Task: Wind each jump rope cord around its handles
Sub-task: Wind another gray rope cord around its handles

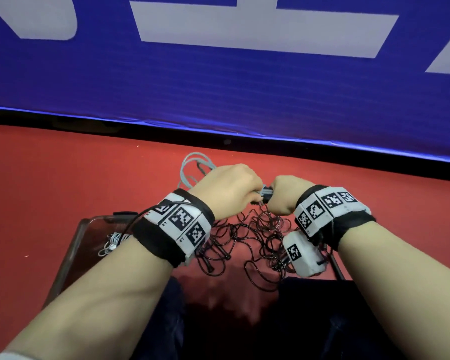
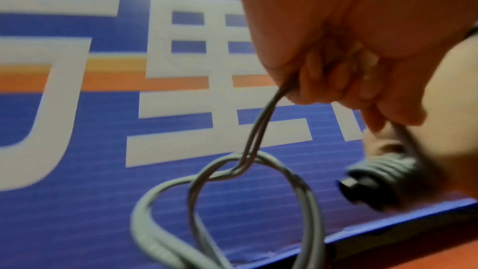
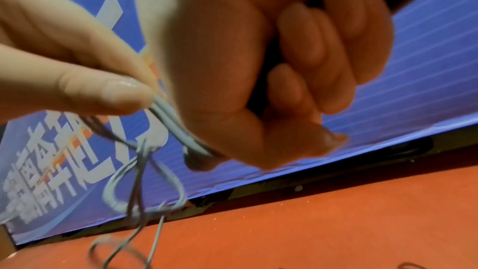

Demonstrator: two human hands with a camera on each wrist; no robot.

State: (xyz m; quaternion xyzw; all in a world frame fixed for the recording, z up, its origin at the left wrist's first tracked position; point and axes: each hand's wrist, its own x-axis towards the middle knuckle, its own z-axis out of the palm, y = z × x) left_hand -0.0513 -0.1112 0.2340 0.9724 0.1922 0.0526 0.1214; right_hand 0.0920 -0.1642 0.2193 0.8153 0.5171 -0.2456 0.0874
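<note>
My two hands meet over the red surface. My right hand [image 1: 283,196] grips the black handles [image 1: 266,194] of a grey jump rope, its fingers [image 3: 310,52] curled round them. Several turns of grey cord lie wound on the handle end [image 2: 383,169]. My left hand [image 1: 229,193] pinches the doubled grey cord [image 2: 261,128] right beside the handles. The rest of the cord hangs in loose loops [image 1: 195,167] beyond the hands. The left hand's fingertips [image 3: 124,91] hold the cord [image 3: 170,124] close to my right fist.
A tangle of dark thin jump ropes [image 1: 244,237] lies on the red surface [image 1: 63,178] under my wrists. A dark tray [image 1: 70,255] at my left holds a wound grey rope [image 1: 113,241]. A blue banner wall [image 1: 218,81] stands close behind.
</note>
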